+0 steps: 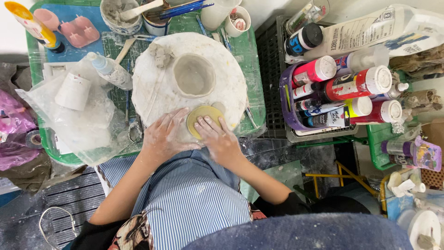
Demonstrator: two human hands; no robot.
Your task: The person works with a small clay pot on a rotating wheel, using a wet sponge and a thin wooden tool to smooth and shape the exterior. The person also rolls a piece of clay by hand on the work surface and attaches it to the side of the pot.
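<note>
Our right hand covers the near edge of the yellow sponge; our left hand hides its left side, so we cannot tell how it is gripped. The plastic bag veils a white cup and whatever lies beneath. Bottom edge cuts our blue seat. Top edge crops the clay-smeared bowl and brushes. Paint bottles overlap in their crate; the rear ones are mostly hidden.

Craft studio — clay pot, paint bottles
</note>
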